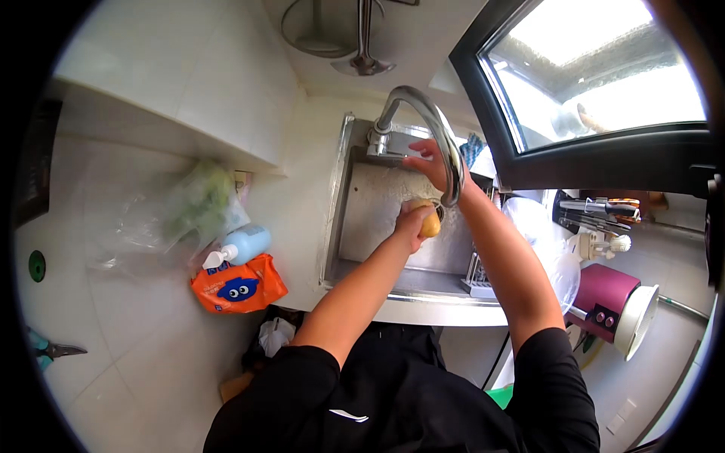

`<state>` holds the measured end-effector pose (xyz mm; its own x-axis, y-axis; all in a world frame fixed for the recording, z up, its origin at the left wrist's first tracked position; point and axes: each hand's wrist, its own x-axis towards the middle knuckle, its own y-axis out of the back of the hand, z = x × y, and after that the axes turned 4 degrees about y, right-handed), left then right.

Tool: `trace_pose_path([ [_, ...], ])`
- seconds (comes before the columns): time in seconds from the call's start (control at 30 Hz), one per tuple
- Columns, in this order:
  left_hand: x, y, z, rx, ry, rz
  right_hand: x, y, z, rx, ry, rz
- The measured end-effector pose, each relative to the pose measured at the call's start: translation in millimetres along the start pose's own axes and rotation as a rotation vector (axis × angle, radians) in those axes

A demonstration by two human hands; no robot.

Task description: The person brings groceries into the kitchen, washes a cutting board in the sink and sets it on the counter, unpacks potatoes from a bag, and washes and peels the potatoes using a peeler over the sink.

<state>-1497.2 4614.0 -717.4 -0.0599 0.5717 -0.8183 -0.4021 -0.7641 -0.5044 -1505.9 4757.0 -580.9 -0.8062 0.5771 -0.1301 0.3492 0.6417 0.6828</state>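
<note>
Over the sink (362, 226), my left hand (412, 223) is closed around a yellowish potato (431, 225), partly hidden by the fingers. My right hand (430, 162) is raised behind the curved chrome faucet (434, 113), close to its base, with fingers apart and nothing seen in them. The spout arches over my right wrist and ends just right of the potato. Whether my right fingertips touch the faucet's handle, I cannot tell.
Left of the sink are a blue pump bottle (249, 243), an orange wipes pack (245, 287) and a plastic bag of greens (200, 200). A wire rack (477, 275) stands at the sink's right. An open window (589, 136) juts in above.
</note>
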Motion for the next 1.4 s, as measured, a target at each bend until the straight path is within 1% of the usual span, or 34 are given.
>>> trace_pose_path([
  [0.03, -8.5, 2.3, -3.8, -0.054, -0.027, 0.033, -3.9, 4.0, 4.1, -0.007, 0.007, 0.008],
  [0.07, -10.5, 6.8, -5.4, -0.054, -0.097, 0.028, -6.9, 10.9, 10.1, 0.287, -0.164, 0.058],
  [0.1, -17.5, 8.1, -3.6, -0.052, -0.106, 0.014, -7.0, 20.4, 15.3, 0.582, -0.332, 0.108],
  [0.17, -32.4, 16.2, 1.0, 0.094, -0.192, 0.252, -5.2, 50.7, 8.1, 0.339, -0.213, 0.234],
  [0.2, -21.5, 30.8, 2.4, -0.057, 0.069, 0.236, -4.9, 71.6, -23.9, 0.304, -0.178, 0.265],
  [0.23, 1.3, 49.6, 1.6, -0.202, 0.328, 0.215, 0.4, 88.6, -49.4, 0.215, -0.076, 0.324],
  [0.27, 14.7, 66.1, -9.5, -0.251, 0.364, 0.138, 5.6, 102.3, -84.6, 0.204, -0.019, 0.383],
  [0.3, 0.3, 62.6, -12.6, -0.248, 0.359, 0.134, 14.0, 115.3, -112.6, 0.155, 0.055, 0.385],
  [0.37, -34.6, 46.5, -9.4, 0.07, 0.149, 0.207, 31.7, 130.1, -175.4, 0.108, 0.155, 0.458],
  [0.4, -38.4, 44.7, -12.3, -0.001, 0.18, 0.211, 43.9, 133.8, -197.0, 0.1, 0.192, 0.492],
  [0.43, -36.7, 49.5, -16.0, 0.006, 0.172, 0.209, 54.6, 134.2, -218.5, 0.139, 0.181, 0.534],
  [0.47, -30.9, 57.7, -23.0, -0.03, 0.223, 0.124, 64.5, 134.1, -233.2, 0.177, 0.169, 0.576],
  [0.5, -28.1, 62.3, -26.4, -0.066, 0.275, 0.039, 79.7, 136.0, -236.7, 0.178, 0.173, 0.584],
  [0.57, -52.4, 53.0, -18.0, -0.014, 0.246, 0.069, 107.6, 139.6, -238.7, 0.22, 0.187, 0.645],
  [0.6, -57.9, 51.8, -15.8, -0.004, 0.228, 0.099, 107.4, 141.5, -246.0, 0.164, 0.222, 0.741],
  [0.63, -64.0, 51.7, -14.6, 0.006, 0.212, 0.13, 105.3, 146.2, -251.7, 0.164, 0.225, 0.742],
  [0.7, -75.0, 53.2, -11.5, -0.003, 0.176, 0.131, 99.6, 159.4, -260.5, 0.053, 0.236, 0.669],
  [0.73, -79.1, 53.9, -8.4, -0.012, 0.141, 0.132, 95.6, 161.5, -262.8, -0.017, 0.216, 0.666],
  [0.77, -82.7, 54.4, -5.8, -0.013, 0.137, 0.131, 91.1, 160.7, -263.8, -0.016, 0.219, 0.667],
  [0.83, -85.9, 56.7, -4.9, 0.083, 0.009, 0.134, 82.8, 158.5, -263.0, -0.045, 0.19, 0.723],
  [0.87, -86.1, 57.9, -3.3, 0.084, 0.01, 0.135, 80.9, 158.8, -263.2, -0.045, 0.188, 0.723],
  [0.93, -81.9, 60.5, -1.7, -0.014, 0.04, 0.097, 76.9, 161.3, -262.8, 0.058, 0.314, 0.705],
  [0.97, -80.1, 59.8, -2.7, -0.012, 0.041, 0.099, 79.6, 164.1, -263.7, 0.059, 0.311, 0.706],
  [1.03, -79.7, 57.1, -3.9, -0.015, 0.023, 0.096, 84.6, 168.8, -272.7, 0.506, 0.251, 0.459],
  [1.07, -78.7, 55.7, -4.7, -0.007, 0.029, 0.101, 82.1, 172.7, -273.1, 0.437, 0.251, 0.496],
  [1.17, -77.0, 49.6, -12.2, -0.009, 0.011, 0.089, 49.1, 196.0, -262.3, 0.43, 0.175, 0.523],
  [1.2, -74.7, 52.2, -12.7, 0.004, -0.023, 0.048, 46.6, 193.0, -233.3, 0.772, 0.305, 0.629],
  [1.23, -71.4, 53.3, -10.9, 0.013, -0.062, 0.004, 15.0, 204.4, -200.5, 0.533, 0.231, 0.618],
  [1.3, -72.2, 58.9, -6.0, 0.036, -0.054, 0.017, -47.4, 184.5, -166.4, 1.176, 0.186, 0.566],
  [1.33, -67.5, 70.5, 0.0, -0.071, 0.041, -0.183, -78.6, 174.4, -149.3, 1.485, 0.146, 0.575],
  [1.37, -63.5, 80.1, 2.3, -0.183, 0.134, -0.381, -108.4, 157.7, -117.0, 1.571, 0.218, 0.608],
  [1.4, -69.2, 79.0, 5.1, -0.158, 0.114, -0.369, -137.3, 140.4, -96.8, 1.691, 0.346, 0.357],
])
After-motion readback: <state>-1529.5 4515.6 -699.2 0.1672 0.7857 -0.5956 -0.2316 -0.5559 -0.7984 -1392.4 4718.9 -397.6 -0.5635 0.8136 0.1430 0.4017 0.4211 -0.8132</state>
